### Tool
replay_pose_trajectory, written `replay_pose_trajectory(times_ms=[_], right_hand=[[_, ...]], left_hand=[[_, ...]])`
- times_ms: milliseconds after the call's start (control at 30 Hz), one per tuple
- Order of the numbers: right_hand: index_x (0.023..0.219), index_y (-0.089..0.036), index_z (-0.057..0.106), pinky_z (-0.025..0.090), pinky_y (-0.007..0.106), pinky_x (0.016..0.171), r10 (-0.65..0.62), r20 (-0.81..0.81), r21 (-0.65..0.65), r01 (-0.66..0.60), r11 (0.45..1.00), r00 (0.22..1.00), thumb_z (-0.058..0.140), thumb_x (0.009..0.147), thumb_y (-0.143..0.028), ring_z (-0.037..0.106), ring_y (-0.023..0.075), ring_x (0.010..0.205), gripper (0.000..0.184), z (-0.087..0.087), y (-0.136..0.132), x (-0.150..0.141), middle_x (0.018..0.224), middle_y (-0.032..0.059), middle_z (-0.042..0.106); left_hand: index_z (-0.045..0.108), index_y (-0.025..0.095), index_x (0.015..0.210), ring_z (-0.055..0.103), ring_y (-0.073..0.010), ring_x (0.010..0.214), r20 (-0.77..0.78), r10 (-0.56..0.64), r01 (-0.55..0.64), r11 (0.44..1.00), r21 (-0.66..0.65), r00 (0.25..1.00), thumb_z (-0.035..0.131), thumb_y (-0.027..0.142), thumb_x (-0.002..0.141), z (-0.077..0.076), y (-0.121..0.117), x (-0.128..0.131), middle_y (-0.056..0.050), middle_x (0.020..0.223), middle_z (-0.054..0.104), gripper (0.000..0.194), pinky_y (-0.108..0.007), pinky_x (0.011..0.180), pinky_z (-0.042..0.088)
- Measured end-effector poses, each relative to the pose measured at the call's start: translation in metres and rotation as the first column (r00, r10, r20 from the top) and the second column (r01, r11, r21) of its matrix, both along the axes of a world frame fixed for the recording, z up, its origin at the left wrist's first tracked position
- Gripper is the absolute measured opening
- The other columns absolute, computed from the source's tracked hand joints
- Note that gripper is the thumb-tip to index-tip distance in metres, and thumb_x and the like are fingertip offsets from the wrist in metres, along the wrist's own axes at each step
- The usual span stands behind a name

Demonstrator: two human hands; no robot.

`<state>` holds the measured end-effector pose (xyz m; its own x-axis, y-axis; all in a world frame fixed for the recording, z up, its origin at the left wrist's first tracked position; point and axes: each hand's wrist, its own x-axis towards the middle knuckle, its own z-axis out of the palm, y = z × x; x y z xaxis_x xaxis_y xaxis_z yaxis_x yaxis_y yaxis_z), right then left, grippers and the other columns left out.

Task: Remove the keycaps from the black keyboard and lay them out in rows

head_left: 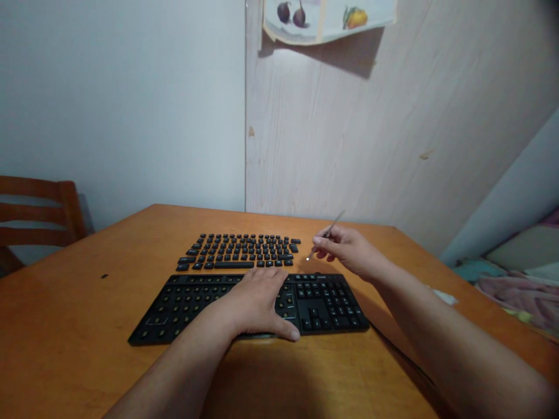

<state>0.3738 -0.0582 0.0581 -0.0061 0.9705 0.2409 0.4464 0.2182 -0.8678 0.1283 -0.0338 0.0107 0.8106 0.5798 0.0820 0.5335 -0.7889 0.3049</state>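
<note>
Right grip (325,241) pinching slim metallic tool (338,219); left grip (262,299) splayed wide over black plastic keyboard (312,308); blocky keycaps (244,257) beyond

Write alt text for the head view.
A person's left hand rests spread on a partly stripped black keyboard; the right hand holds a thin tool. Loose keycaps lie in rows beyond the keyboard on the table.

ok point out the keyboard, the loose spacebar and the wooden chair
Keyboard (311,304), head view, plain panel above the arrow keys
Loose spacebar (234,265), head view, its middle
Wooden chair (32,213), head view, middle backrest slat
</note>
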Motion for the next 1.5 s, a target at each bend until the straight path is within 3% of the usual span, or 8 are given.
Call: replay_pose_trajectory(times_ms=[200,500,1000,1500], right_hand=[[0.082,-0.018,0.062,0.047,0.027,0.055,-0.076,0.079,0.024,0.074,0.997,0.994,0.058,0.088,-0.051,0.063,0.0166,0.061,0.033,-0.024,0.003,-0.020,0.070,0.0035,0.069],[0.086,-0.018,0.065,0.045,0.027,0.055,-0.133,0.091,0.073,0.126,0.989,0.987,0.056,0.089,-0.051,0.060,0.0168,0.061,0.034,-0.053,0.001,-0.023,0.070,0.0021,0.067],[0.076,-0.020,0.060,0.038,0.028,0.056,-0.236,0.311,0.190,0.183,0.964,0.921,0.052,0.092,-0.050,0.056,0.0177,0.060,0.035,-0.056,-0.008,-0.033,0.064,0.0014,0.062],[0.079,-0.020,0.057,0.038,0.028,0.056,-0.212,0.326,0.160,0.167,0.973,0.921,0.049,0.094,-0.041,0.057,0.0167,0.058,0.027,-0.060,-0.009,-0.041,0.064,0.0004,0.062]], left_hand=[[0.051,0.025,0.133,0.052,-0.0357,0.118,0.031,0.009,-0.009,1.000,-0.012,0.999,0.072,0.078,0.051,-0.002,0.000,-0.001,-0.010,0.131,0.058,0.101,-0.047,0.102,0.041],[0.049,0.024,0.135,0.048,-0.0371,0.124,0.007,0.040,-0.040,0.999,-0.025,0.999,0.069,0.082,0.050,-0.004,-0.001,0.000,-0.012,0.137,0.053,0.106,-0.048,0.106,0.037],[0.043,0.022,0.141,0.041,-0.0395,0.133,0.003,0.040,-0.040,0.999,-0.026,0.999,0.063,0.087,0.050,-0.011,0.001,0.000,-0.015,0.144,0.047,0.114,-0.051,0.112,0.028],[0.043,0.020,0.140,0.042,-0.0382,0.132,-0.021,0.031,-0.031,1.000,-0.004,0.999,0.063,0.086,0.052,-0.008,0.000,0.000,-0.016,0.145,0.047,0.112,-0.050,0.111,0.030]])
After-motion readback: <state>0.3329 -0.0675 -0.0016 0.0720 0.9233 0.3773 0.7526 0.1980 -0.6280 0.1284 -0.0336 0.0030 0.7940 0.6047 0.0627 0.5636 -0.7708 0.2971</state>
